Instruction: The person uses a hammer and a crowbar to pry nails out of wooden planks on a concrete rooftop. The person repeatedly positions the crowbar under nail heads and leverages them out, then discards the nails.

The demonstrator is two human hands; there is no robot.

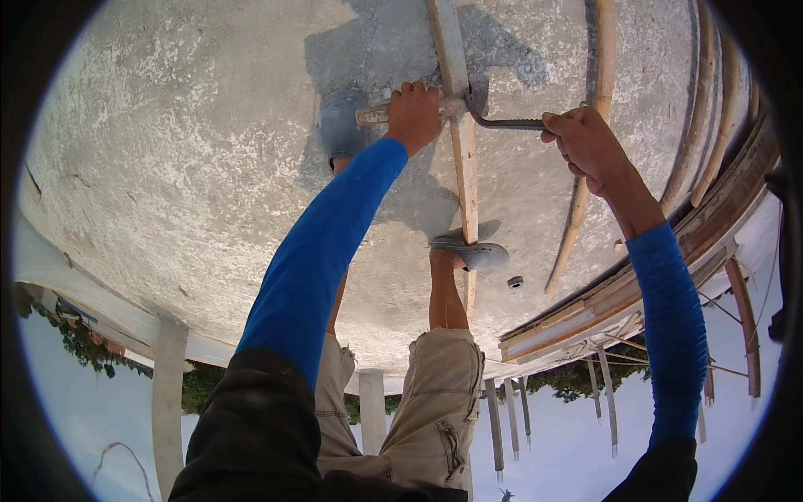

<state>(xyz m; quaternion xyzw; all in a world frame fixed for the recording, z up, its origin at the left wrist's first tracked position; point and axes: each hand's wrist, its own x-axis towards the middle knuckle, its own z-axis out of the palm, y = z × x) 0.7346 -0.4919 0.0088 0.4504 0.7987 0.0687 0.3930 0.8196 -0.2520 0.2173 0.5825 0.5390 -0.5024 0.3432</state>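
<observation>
My left hand (414, 116) grips a short wooden piece (372, 115) that lies across a long, narrow timber (465, 179). The far end of the short piece rests at the timber, close to the bar's tip. Between thumb and fingers, my right hand (583, 144) holds a dark, ribbed metal pry bar (511, 124). The bar's bent end meets the timber where the two wood pieces cross; its exact bite is too small to tell. One foot in a grey clog (473, 252) stands over the timber, and the other clog (342, 122) is beside my left hand.
Rough concrete slab (219, 157) spreads around me. Bamboo poles (605, 56) lie to the right, before a timber-boarded edge (564, 323). A small dark ring (515, 282) sits near my right foot. Concrete columns (168, 389) and upright posts (494, 427) stand behind.
</observation>
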